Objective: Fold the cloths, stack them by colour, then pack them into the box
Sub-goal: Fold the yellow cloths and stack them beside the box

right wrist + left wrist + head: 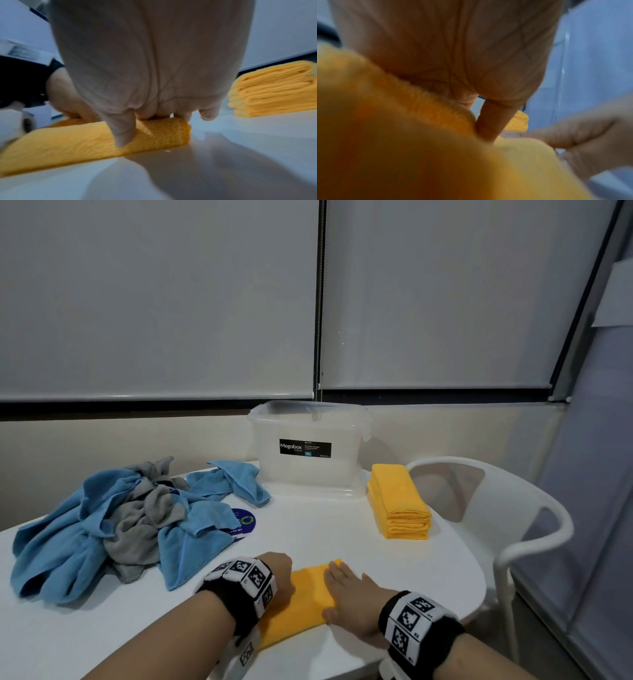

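I see the half-folded yellow microfibre cloth [301, 601] lying directly under both hands on the white tabletop [308, 529], its long axis running from near-left to far-right. My right hand [352, 597] presses flat on its right edge, fingers straight. My left hand [279, 573] rests on its left side; I cannot tell its finger pose. The folded yellow stack [399, 501] sits beyond my right hand.

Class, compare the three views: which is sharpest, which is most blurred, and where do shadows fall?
Head view: sharpest, the Megabox box label readable, the blinds' lines bowed by the wide angle. Left wrist view: most blurred, the yellow cloth a soft smear. Right wrist view: moderately soft, the right hand casting dark shadows on the white table.
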Available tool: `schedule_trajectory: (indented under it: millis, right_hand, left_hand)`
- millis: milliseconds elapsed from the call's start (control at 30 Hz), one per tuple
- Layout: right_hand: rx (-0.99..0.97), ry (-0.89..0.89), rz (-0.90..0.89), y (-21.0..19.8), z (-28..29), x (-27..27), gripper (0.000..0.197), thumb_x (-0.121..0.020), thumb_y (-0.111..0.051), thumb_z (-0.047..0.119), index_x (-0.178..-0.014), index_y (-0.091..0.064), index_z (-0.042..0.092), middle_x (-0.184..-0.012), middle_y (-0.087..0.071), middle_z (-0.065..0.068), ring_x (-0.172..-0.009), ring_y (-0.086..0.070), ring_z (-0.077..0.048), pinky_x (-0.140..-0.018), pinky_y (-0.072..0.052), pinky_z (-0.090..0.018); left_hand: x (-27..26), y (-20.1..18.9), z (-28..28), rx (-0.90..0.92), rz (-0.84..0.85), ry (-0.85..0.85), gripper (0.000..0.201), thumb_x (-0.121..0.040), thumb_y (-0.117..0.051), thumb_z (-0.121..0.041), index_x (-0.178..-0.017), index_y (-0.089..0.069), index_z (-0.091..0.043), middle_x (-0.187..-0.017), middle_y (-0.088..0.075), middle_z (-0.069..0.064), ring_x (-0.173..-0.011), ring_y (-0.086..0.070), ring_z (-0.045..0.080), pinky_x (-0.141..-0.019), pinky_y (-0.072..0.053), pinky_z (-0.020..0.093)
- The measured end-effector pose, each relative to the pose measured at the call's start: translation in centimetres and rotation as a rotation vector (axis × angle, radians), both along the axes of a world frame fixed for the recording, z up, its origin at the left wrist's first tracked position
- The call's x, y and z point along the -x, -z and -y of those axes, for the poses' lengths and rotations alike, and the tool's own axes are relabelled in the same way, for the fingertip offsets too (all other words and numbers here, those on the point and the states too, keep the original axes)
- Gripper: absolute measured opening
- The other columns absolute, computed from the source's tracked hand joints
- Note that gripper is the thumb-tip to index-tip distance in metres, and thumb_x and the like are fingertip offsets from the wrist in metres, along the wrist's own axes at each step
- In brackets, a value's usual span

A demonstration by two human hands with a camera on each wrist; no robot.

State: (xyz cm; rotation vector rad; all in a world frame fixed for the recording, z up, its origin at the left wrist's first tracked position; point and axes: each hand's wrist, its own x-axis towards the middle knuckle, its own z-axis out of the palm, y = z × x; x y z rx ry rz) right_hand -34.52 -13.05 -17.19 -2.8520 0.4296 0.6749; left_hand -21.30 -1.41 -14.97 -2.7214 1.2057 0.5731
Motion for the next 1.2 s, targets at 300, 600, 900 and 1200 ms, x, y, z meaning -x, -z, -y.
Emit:
schedule_trajectory:
  millis: [300,600,900,1200]
  right_hand:
    - [-0.219,0.271,0.643,-1.8,6.3,3.2,0.053,-0.101,-0.037,0.019,-0.151,-0.020,0.024,-0.158,-0.017,-0.004,-0.145,-0.021,-0.018,-0.116,-0.019,-0.029]
    - [-0.897,0.583,1.140,-7.5,12.4,1.6,0.050,-0.096,-0.054,0.027,-0.140,-0.031,0.038,-0.114,-0.061,-0.003,-0.101,-0.064,-0.022,-0.082,-0.055,-0.040]
    - [-0.216,0.588,0.927,-5.8,23.8,-2.6,0.041,-0.099,-0.041,0.022,-0.139,-0.036,0.015,-0.131,-0.052,-0.009,-0.117,-0.053,-0.027,-0.097,-0.044,-0.039]
    - [-0.083,0.547,0.714,-2.3,25.0,-3.1,0.046,-0.100,-0.035,0.030,-0.144,-0.031,0.016,-0.140,-0.043,-0.010,-0.123,-0.047,-0.027,-0.101,-0.040,-0.037]
  left_hand:
    - [1.2,-3.6,3.0,0.375,-0.346,0.053,0.026,-0.096,-0.044,-0.032,-0.119,-0.047,-0.020,-0.115,-0.055,0.004,-0.104,-0.055,0.022,-0.083,-0.041,0.032]
    - [1.3,-7.9,14.4,1.147,-0.650,-0.058,0.022,-0.099,-0.048,-0.030,-0.112,-0.046,-0.013,-0.112,-0.060,0.013,-0.104,-0.059,0.030,-0.093,-0.048,0.052]
    - [-2.1,-3.9,24.9,0.982,-0.827,-0.169,0.044,-0.092,-0.058,-0.017,-0.135,-0.047,-0.018,-0.124,-0.058,0.009,-0.109,-0.059,0.033,-0.087,-0.054,0.051]
    - [-2.8,0.7,26.0,1.000,-0.706,-0.243,0.055,-0.086,-0.063,-0.016,-0.137,-0.043,-0.014,-0.119,-0.059,0.009,-0.104,-0.061,0.030,-0.090,-0.052,0.049]
